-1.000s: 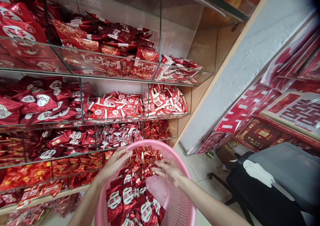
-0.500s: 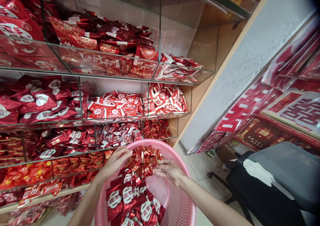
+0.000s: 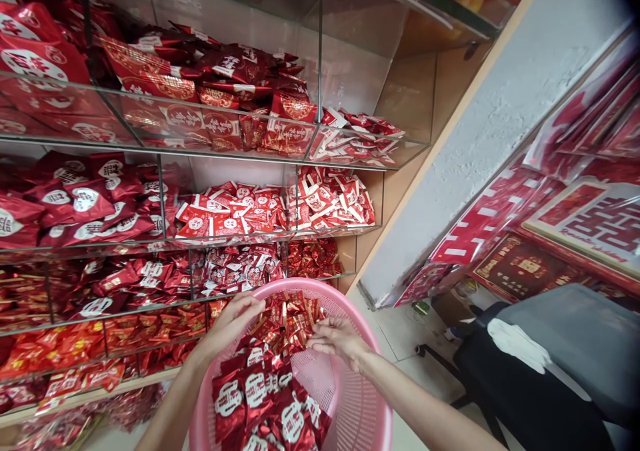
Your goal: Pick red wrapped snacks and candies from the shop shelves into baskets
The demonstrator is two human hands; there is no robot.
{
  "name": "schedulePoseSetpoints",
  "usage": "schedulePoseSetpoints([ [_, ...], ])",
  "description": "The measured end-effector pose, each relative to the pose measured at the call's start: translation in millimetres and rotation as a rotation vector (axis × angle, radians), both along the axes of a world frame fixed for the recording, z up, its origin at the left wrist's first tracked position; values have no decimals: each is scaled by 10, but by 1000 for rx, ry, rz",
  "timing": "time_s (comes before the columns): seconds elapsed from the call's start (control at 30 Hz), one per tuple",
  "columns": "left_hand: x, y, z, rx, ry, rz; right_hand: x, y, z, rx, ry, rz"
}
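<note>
A pink plastic basket (image 3: 359, 404) stands below me. Inside it, small red-and-gold foil packets (image 3: 290, 321) lie at the far side, and larger dark red packets with white labels (image 3: 257, 388) fill the near left. My left hand (image 3: 235, 324) is at the basket's far left rim, fingers stretched out toward the small packets, gripping none that I can see. On the right, my right hand (image 3: 340, 343) reaches inside with its fingers loosely extended and apart. Its fingertips are at the right edge of the small packets; whether they touch one is hard to see.
Glass-fronted shelves (image 3: 230, 238) with several compartments of red packets rise ahead and to the left. A grey wall (image 3: 450, 171) stands to the right, beside stacked red decorations (image 3: 500, 204). An office chair (image 3: 560, 351) with a white glove (image 3: 517, 344) on it is at lower right.
My right hand has shifted very slightly, its fingers drawing a little closer together by the small packets. My left hand and the basket look unchanged.
</note>
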State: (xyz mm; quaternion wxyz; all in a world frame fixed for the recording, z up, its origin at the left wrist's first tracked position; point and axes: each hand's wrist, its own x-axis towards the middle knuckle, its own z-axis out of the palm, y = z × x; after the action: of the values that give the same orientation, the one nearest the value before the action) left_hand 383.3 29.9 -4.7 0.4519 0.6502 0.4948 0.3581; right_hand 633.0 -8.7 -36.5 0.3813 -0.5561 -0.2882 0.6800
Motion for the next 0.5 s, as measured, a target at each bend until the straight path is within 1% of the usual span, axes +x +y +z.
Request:
schedulePoseSetpoints([
  [0.1,-4,0,-2,-11,4,-2,82,56,76,70,-134,65],
  [0.17,-6,0,-7,-25,7,3,158,185,148,187,-221,85],
  [0.23,-7,1,-11,-35,15,8,250,397,219,351,-332,53],
  [0.27,-7,1,-11,-36,20,5,301,528,248,435,-420,24],
  [0.3,-8,1,-11,-35,26,-2,352,670,270,504,-542,-12],
  [0.33,-8,1,-10,-31,33,-11,403,815,285,542,-703,-30],
  [0.37,-8,0,-8,-26,38,-20,449,960,293,550,-914,-17],
  [0.4,-9,-1,-6,-22,40,-24,489,1097,292,512,-1133,13],
  [0.47,-11,-5,-7,-22,39,-17,538,1335,271,467,-1298,40],
  [0.5,-12,-7,-10,-25,36,-9,544,1432,251,440,-1347,49],
])
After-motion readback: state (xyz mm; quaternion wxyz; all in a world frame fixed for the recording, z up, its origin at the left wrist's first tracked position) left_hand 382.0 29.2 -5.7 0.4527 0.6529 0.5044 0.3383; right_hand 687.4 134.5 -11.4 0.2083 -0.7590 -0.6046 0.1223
